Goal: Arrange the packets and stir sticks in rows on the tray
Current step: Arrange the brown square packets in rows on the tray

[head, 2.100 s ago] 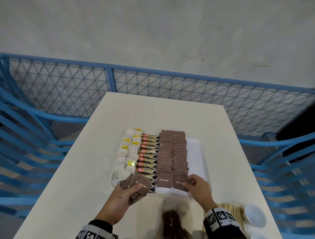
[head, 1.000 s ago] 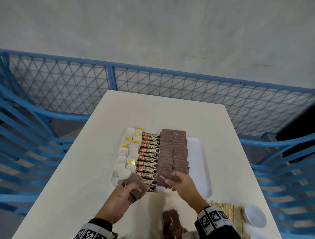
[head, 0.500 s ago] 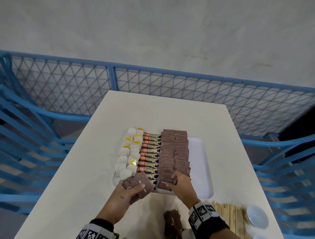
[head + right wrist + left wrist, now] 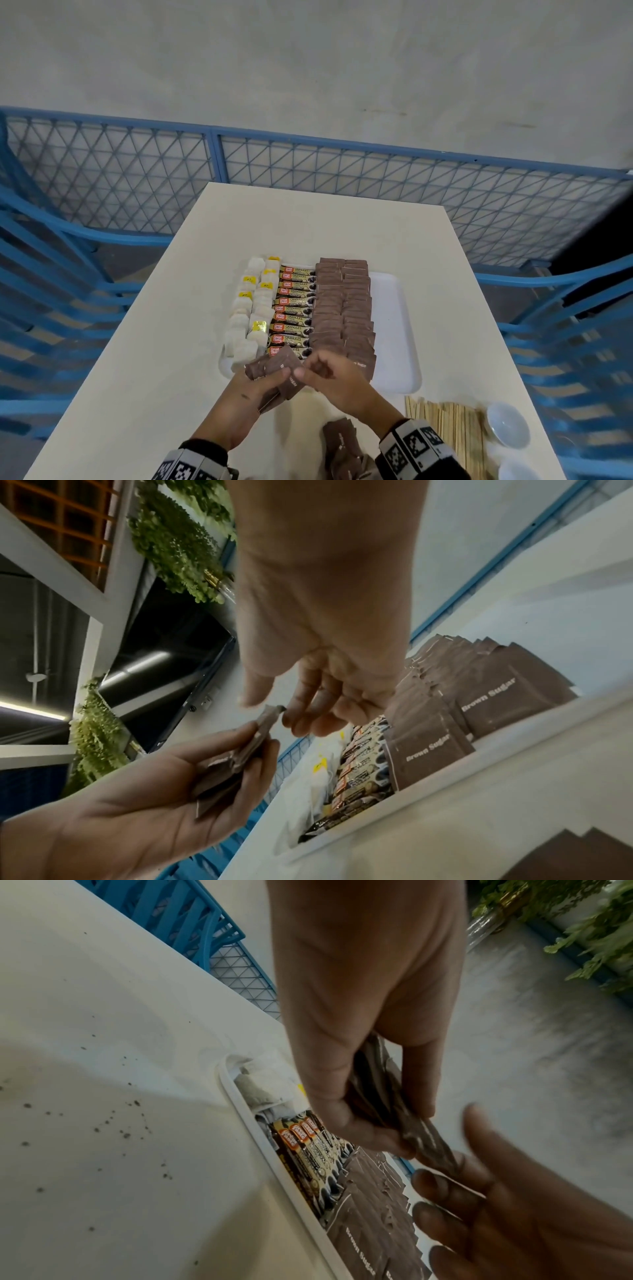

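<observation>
A white tray (image 4: 394, 325) carries rows of white packets (image 4: 250, 315), coffee stick packets (image 4: 294, 308) and two columns of brown sugar packets (image 4: 342, 308). My left hand (image 4: 263, 382) grips a fanned stack of brown sugar packets (image 4: 274, 368) just above the tray's near edge; the stack (image 4: 387, 1096) sits between its thumb and fingers. My right hand (image 4: 308, 371) has come up against the stack. Its thumb and fingers (image 4: 301, 721) stand slightly apart on either side of the top packet's corner (image 4: 274, 711), not closed on it.
Wooden stir sticks (image 4: 452, 425) lie in a bundle on the table right of my wrists. A loose pile of brown packets (image 4: 342, 445) lies at the near edge. Two white bowls (image 4: 507, 425) stand at the near right corner. Blue mesh fencing surrounds the table.
My right hand laid a brown packet at the near end of the left brown column, then drew back left to the stack in my left hand. The left hand stayed near the tray's edge.
</observation>
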Motion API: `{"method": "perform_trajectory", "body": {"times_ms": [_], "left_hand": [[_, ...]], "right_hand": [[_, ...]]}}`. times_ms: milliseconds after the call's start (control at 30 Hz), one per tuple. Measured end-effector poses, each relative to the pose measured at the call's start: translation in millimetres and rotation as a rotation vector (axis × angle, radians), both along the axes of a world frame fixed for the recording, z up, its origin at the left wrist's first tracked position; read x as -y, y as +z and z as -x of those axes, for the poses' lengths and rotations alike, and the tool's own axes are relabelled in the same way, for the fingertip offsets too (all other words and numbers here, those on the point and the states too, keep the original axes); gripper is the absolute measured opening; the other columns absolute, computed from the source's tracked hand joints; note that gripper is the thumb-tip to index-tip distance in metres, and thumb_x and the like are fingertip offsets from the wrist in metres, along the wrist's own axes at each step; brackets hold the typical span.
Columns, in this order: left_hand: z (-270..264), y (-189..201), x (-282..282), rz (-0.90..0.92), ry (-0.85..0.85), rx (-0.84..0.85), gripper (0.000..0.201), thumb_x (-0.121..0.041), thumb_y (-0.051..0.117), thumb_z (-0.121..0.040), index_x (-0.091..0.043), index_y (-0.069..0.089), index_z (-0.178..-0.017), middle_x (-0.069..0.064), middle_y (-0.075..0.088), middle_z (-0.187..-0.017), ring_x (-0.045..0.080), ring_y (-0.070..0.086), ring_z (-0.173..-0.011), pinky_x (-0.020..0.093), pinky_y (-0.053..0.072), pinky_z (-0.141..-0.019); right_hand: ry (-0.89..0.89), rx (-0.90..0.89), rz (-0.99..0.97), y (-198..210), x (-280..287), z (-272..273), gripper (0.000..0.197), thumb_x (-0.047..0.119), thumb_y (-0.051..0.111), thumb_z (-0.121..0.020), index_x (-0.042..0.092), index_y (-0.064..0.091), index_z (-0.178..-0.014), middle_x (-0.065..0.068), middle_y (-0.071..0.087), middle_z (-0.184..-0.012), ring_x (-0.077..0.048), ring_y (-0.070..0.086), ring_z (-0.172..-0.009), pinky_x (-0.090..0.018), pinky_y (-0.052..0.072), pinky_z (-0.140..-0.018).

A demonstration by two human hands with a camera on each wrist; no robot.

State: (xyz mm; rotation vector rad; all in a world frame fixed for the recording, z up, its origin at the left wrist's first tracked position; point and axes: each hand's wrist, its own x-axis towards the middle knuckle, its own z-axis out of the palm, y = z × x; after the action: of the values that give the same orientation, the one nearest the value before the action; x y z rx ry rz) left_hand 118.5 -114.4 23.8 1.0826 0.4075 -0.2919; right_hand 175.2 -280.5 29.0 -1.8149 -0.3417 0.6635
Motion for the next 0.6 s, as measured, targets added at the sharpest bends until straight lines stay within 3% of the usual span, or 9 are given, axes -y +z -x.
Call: {"method": "perform_trajectory", "body": {"times_ms": [100, 267, 333, 433, 533, 600], "left_hand": [[0, 2, 3, 0.035, -0.033, -0.017, 0.029, -0.003, 0.057, -0.086, 0.001, 0.062, -0.114, 0.023, 0.068, -0.110, 0.032, 0.066, -0.101, 0.032, 0.057, -0.082], [0, -1, 4, 0.076, 0.014, -0.071, 0.031, 0.007, 0.045, -0.090, 0.002, 0.058, -0.118, 0.021, 0.069, -0.107, 0.026, 0.071, -0.084, 0.030, 0.058, -0.067], [0, -3, 3, 0.087, 0.034, -0.084, 0.029, 0.009, 0.045, -0.090, 0.005, 0.056, -0.117, 0.024, 0.068, -0.102, 0.029, 0.071, -0.079, 0.031, 0.059, -0.066], [1, -1, 3, 0.074, 0.026, -0.082, 0.028, 0.010, 0.047, -0.089, 0.006, 0.055, -0.116, 0.025, 0.067, -0.097, 0.032, 0.071, -0.078, 0.031, 0.059, -0.065], [1, -2, 3, 0.043, 0.015, -0.090, 0.030, 0.011, 0.053, -0.085, 0.006, 0.058, -0.114, 0.022, 0.069, -0.096, 0.031, 0.071, -0.075, 0.031, 0.059, -0.064], [0, -2, 3, 0.015, 0.009, -0.079, 0.033, 0.010, 0.062, -0.081, 0.004, 0.060, -0.113, 0.020, 0.070, -0.095, 0.030, 0.071, -0.076, 0.031, 0.059, -0.063]], "right_hand": [[-0.003, -0.058, -0.027, -4, 2, -1, 0.015, 0.015, 0.067, -0.084, 0.016, 0.053, -0.079, 0.006, 0.056, -0.068, 0.006, 0.052, -0.053, -0.009, 0.040, -0.055], [-0.161, -0.167, -0.131, -6, 21, -8, 0.011, 0.005, 0.065, -0.084, 0.008, 0.054, -0.086, -0.004, 0.065, -0.077, -0.007, 0.062, -0.063, -0.020, 0.051, -0.058], [-0.248, -0.133, -0.094, -9, 33, -14, 0.011, 0.003, 0.066, -0.082, 0.005, 0.058, -0.089, -0.003, 0.065, -0.077, -0.008, 0.062, -0.062, -0.020, 0.052, -0.058], [-0.361, -0.033, 0.090, -19, 53, -26, 0.012, 0.005, 0.068, -0.081, 0.015, 0.062, -0.080, -0.001, 0.065, -0.075, -0.009, 0.058, -0.058, -0.019, 0.051, -0.058], [-0.367, 0.083, 0.279, -28, 69, -33, 0.022, 0.009, 0.069, -0.080, 0.027, 0.060, -0.071, 0.007, 0.061, -0.071, -0.007, 0.055, -0.060, -0.013, 0.046, -0.057], [-0.357, 0.110, 0.324, -31, 75, -33, 0.018, 0.008, 0.068, -0.081, 0.022, 0.061, -0.073, 0.008, 0.058, -0.071, -0.005, 0.052, -0.060, -0.007, 0.042, -0.053]]}}
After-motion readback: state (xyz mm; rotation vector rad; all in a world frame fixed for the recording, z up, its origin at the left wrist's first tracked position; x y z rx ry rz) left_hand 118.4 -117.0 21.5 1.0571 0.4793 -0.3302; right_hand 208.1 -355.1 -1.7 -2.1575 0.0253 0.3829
